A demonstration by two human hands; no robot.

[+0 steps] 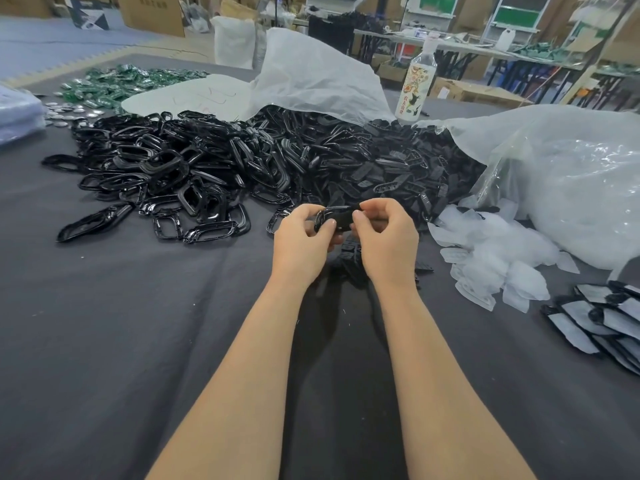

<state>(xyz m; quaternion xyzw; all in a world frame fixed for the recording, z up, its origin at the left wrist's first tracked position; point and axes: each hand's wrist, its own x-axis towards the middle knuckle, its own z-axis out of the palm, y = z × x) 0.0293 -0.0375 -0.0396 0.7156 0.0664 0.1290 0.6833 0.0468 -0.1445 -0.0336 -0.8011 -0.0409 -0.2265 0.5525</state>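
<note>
Left hand (300, 241) and right hand (387, 237), fingers curled, both pinch one black plastic frame (335, 216). Heap of black frames (166, 168) at 10 o'clock; water bottle (419, 81) at 1 o'clock.

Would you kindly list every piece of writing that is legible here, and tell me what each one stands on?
"农夫山泉": red characters running down the label of the bottle; they are small, so this is my best reading.
Cardboard box, top left: dark print, too blurred to read.
White sheet behind the black pile: faint red marks, unreadable.
Held black part: no text visible.
</note>
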